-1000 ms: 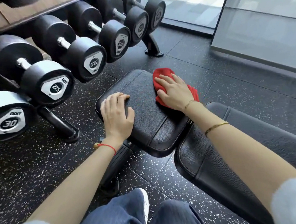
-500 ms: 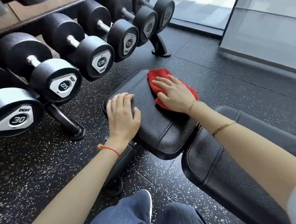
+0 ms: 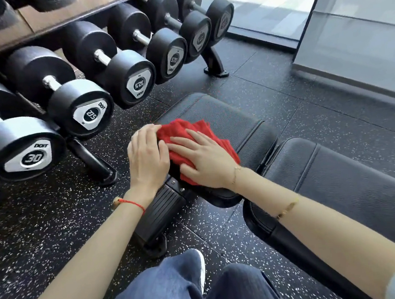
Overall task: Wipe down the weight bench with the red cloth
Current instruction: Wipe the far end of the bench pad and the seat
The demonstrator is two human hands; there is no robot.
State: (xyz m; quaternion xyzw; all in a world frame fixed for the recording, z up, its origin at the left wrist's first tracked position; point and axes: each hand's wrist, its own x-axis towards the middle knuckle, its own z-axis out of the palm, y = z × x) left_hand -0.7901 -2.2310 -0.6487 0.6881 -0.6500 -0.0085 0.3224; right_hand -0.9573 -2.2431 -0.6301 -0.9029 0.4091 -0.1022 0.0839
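The black padded leather weight bench (image 3: 242, 121) consists of two pads: a seat pad in the centre and a longer back pad (image 3: 339, 179) to the right, separated by a narrow gap. The bench serves as the worktop.

One crumpled red cloth (image 3: 185, 131) lies on the left portion of the seat pad, near its left edge.

The right hand (image 3: 204, 158) lies flat on top of the red cloth, palm down, its fingers (image 3: 181, 144) straight and spread, pointing left. It presses on the cloth without gripping it.

The left hand (image 3: 147, 154) rests at the left edge of the seat pad. Its fingers (image 3: 151, 129) are extended and lie against the left border of the cloth; whether the fingertips curl over the pad edge cannot be determined.

One thin red string bracelet (image 3: 131, 202) sits on the left wrist. Two thin gold bracelets are on the right arm: one at the wrist (image 3: 235, 173), one further up the forearm (image 3: 286, 209).

A row of black round-headed dumbbells (image 3: 81, 107) rests on a rack to the left. Six heads face the camera; legible markings read 30, 27.5 and 32.5.

The floor (image 3: 41, 212) is black rubber with white speckles. Blue denim trouser legs (image 3: 172, 294) and one white shoe edge (image 3: 201, 267) appear at the bottom.
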